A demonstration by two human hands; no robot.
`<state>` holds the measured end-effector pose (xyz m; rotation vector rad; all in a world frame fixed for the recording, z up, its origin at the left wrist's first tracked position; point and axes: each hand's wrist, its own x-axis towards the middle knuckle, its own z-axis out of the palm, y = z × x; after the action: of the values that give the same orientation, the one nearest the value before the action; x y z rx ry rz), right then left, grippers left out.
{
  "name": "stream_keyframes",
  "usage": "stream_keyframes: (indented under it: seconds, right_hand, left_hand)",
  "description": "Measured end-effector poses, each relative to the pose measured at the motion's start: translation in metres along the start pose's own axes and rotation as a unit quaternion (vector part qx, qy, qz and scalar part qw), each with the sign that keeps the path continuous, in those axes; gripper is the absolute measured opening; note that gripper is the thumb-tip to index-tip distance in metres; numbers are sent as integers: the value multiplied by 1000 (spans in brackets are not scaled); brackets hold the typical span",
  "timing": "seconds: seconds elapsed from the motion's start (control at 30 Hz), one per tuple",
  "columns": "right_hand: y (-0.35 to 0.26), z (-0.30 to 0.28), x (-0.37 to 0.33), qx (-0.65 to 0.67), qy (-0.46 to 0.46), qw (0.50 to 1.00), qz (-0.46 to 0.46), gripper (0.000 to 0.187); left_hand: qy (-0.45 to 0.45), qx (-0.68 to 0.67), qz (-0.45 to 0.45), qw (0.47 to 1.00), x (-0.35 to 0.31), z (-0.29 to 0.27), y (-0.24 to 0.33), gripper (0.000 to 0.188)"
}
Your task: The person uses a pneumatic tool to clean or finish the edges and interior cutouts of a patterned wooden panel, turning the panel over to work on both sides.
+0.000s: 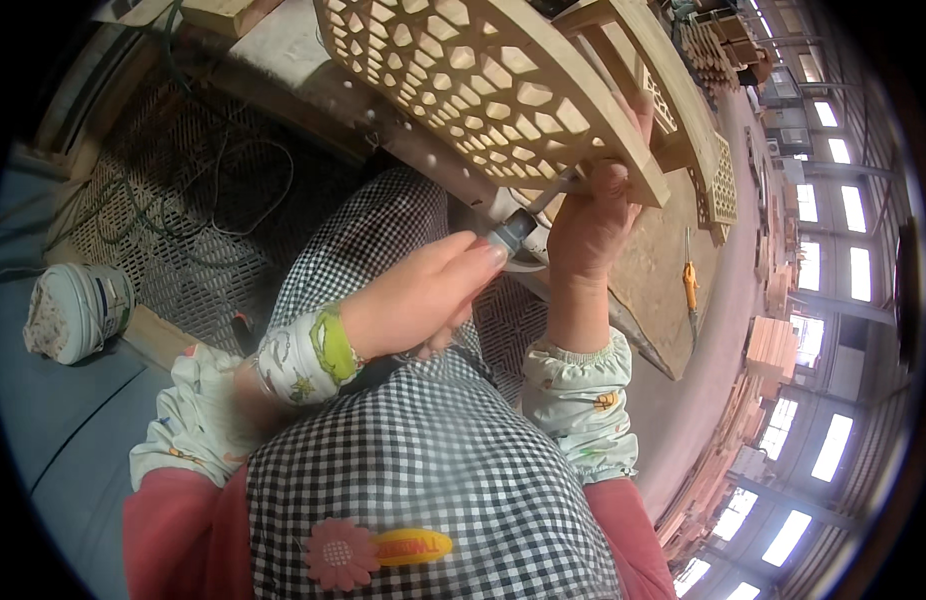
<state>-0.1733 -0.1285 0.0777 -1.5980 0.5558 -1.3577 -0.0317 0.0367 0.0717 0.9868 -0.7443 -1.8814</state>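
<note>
A light wooden panel (pixel 483 85) cut through with many angular holes stands tilted ahead of me. My right hand (pixel 595 220) grips its near lower corner, thumb on the front edge and a finger reaching behind. In my left hand (pixel 418 300) is a tool with a dark collar (pixel 513 231); its thin metal shaft points at the panel's lower edge beside my right thumb. Most of its handle is hidden in the fist, so its exact kind is unclear.
More wooden lattice frames (pixel 721 185) stand behind the panel on a worn board (pixel 653 330). A yellow-handled tool (pixel 690 285) lies there. At left are a smeared white bucket (pixel 78 312), a perforated mat (pixel 173 200) and loose cables. Stacked wood (pixel 768 345) lines the hall at right.
</note>
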Motion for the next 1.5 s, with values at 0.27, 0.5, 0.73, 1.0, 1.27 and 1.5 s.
stream_keyframes:
  seconds: [0.27,0.5,0.73,1.0,1.27,1.5]
  right_hand:
    - [9,-42,28,-7,44,998,49,63]
    - [4,-46,42,101,86,991,6,40]
    - [14,-39,37,65,77,995,-4,42]
    - [19,-44,25,66,85,994,2,46]
    - [27,-48,22,-32,77,996,-7,61]
    - [31,-52,37,-18,68,998,-3,60]
  left_hand:
    - [47,41,-51,997,-34,-30,-25,28]
    - [49,44,-89,994,-20,-46,-41,32]
    - [21,7,-71,997,25,-53,-45,34]
    - [-19,-71,-139,988,56,-41,-29,46]
    - [25,95,-66,993,99,-34,-27,45]
    - [42,76,-63,994,37,-45,-51,37]
